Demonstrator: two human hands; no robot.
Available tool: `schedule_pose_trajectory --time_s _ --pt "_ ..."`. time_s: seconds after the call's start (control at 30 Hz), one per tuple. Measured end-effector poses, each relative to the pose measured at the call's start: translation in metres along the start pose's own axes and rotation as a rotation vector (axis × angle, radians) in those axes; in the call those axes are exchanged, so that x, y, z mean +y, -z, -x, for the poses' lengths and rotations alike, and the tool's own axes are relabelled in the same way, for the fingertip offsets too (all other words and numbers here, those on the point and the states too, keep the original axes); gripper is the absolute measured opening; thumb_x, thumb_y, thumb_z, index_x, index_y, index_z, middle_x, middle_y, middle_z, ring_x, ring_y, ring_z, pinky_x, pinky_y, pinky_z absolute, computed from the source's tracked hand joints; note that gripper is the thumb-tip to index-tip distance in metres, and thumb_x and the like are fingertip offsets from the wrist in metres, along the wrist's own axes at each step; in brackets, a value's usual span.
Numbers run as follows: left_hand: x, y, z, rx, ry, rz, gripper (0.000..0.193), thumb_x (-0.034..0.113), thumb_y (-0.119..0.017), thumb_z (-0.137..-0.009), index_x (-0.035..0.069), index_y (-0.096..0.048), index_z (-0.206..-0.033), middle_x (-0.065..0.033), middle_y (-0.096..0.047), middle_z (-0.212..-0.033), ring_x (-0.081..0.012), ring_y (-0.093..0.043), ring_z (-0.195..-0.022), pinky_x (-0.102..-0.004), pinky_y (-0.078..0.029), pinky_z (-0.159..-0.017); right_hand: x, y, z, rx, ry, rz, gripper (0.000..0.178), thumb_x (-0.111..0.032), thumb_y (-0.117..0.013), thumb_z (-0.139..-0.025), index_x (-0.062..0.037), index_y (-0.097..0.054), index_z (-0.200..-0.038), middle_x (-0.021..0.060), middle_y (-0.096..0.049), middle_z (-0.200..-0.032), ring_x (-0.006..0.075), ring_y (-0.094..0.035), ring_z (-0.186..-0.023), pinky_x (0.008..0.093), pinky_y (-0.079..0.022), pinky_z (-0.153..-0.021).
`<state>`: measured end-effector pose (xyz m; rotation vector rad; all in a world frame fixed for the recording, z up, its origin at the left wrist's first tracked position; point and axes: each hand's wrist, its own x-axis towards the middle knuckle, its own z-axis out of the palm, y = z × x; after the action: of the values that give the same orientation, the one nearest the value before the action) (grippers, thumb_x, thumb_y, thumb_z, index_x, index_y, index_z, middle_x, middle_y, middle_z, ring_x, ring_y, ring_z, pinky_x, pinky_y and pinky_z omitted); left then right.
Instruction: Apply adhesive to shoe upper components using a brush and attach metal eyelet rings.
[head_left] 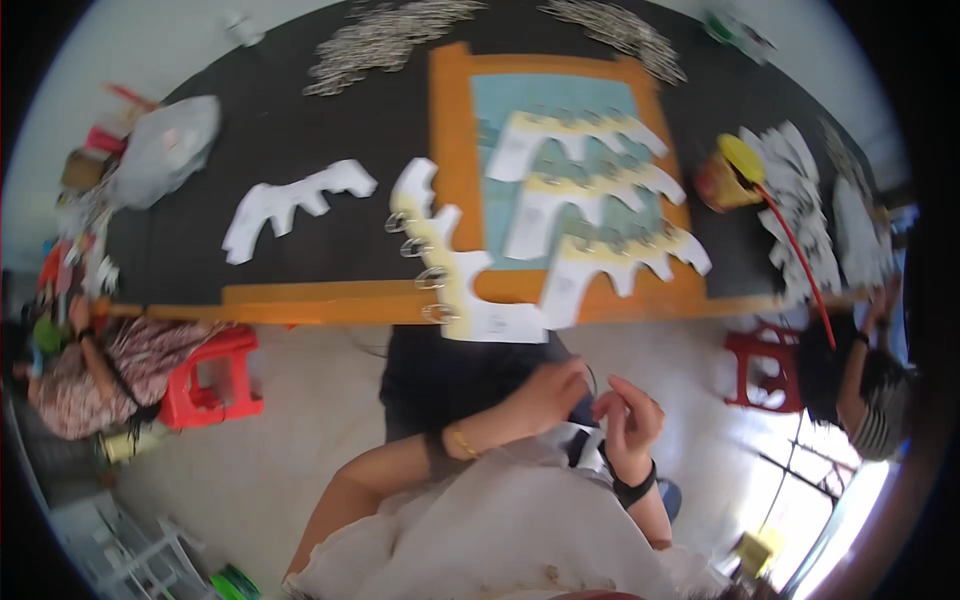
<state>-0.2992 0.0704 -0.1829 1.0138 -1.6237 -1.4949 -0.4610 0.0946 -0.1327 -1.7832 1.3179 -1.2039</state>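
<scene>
My left hand (pixel 548 396) and my right hand (pixel 632 425) are close together in front of my body, below the table's near edge. Both have curled fingers. A thin dark curved wire (pixel 594 380) shows between the fingertips; which hand grips it is unclear. Just beyond, a white scalloped paper piece (pixel 505 322) with a yellow strip lies partly over the table edge, metal rings (pixel 432 278) along its strip. Several similar pieces with rings, such as the nearest one (pixel 575 280), overlap on a blue-green sheet (pixel 550 90). A plain white scalloped piece (pixel 285 200) lies to the left.
Heaps of metal rings (pixel 380 40) lie at the table's back. A yellow-rimmed pot (pixel 728 175) with a red stick stands right, beside stacked white pieces (pixel 795 200). A plastic bag (pixel 165 150) is at left. Other people sit at both sides near red stools (pixel 215 375).
</scene>
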Motion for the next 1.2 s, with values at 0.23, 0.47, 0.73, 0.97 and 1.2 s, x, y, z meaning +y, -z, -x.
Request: schedule_pose_trajectory --time_s 0.23,0.47,0.73,0.97,1.2 --pt "0.018 0.005 -0.019 -0.186 0.155 0.134 0.012 0.013 -0.053 -0.095 0.002 -0.056 -0.094 -0.0108 -0.061 -0.073 -0.028 -0.062 -0.073 -0.0385 -0.047 -0.066 -0.004 -0.007 0.004 -0.052 0.059 0.086 0.028 0.014 -0.054 -0.08 0.0014 -0.066 -0.101 0.011 -0.067 -0.075 0.0221 -0.068 -0.068 0.031 -0.052 -0.062" --pt "-0.006 -0.031 -0.012 0.182 -0.357 0.158 0.016 0.017 -0.053 -0.096 0.012 -0.064 -0.107 -0.0048 -0.066 -0.09 -0.0199 -0.059 -0.094 -0.0321 -0.046 -0.081 -0.008 -0.029 -0.024 -0.245 0.54 0.34 0.032 -0.023 -0.042 -0.096 -0.0023 -0.065 -0.106 0.0144 -0.068 -0.095 0.0333 -0.066 -0.089 0.0413 -0.051 -0.08" --pt "-0.001 -0.006 0.01 -0.367 0.059 0.199 0.016 0.022 -0.057 -0.098 0.012 -0.061 -0.11 -0.0088 -0.067 -0.108 -0.0191 -0.06 -0.088 -0.0318 -0.047 -0.078 0.074 -0.029 -0.013 -0.085 0.75 0.238 0.045 -0.045 -0.034 -0.103 -0.0129 -0.064 -0.095 0.0129 -0.065 -0.106 0.03 -0.065 -0.09 0.0428 -0.052 -0.077" --pt "0.065 0.067 0.038 -0.31 0.367 0.46 0.018 0.018 -0.059 -0.1 0.0 -0.062 -0.099 -0.0029 -0.065 -0.087 -0.0096 -0.063 -0.086 -0.0244 -0.05 -0.078 0.104 -0.005 -0.006 -0.21 -0.07 0.328 0.038 0.004 -0.059 -0.086 -0.0093 -0.066 -0.12 0.0171 -0.069 -0.089 0.0352 -0.066 -0.082 0.0421 -0.054 -0.074" --pt "0.032 0.105 0.073 0.278 0.264 0.388 0.015 0.005 -0.076 -0.085 0.004 -0.061 -0.085 0.0028 -0.06 -0.08 -0.0018 -0.053 -0.071 -0.0199 -0.045 -0.064 0.054 -0.051 -0.019 -0.389 0.246 0.259 0.039 0.004 -0.061 -0.08 -0.0077 -0.066 -0.117 0.0118 -0.066 -0.085 0.0319 -0.063 -0.076 0.0408 -0.053 -0.071"
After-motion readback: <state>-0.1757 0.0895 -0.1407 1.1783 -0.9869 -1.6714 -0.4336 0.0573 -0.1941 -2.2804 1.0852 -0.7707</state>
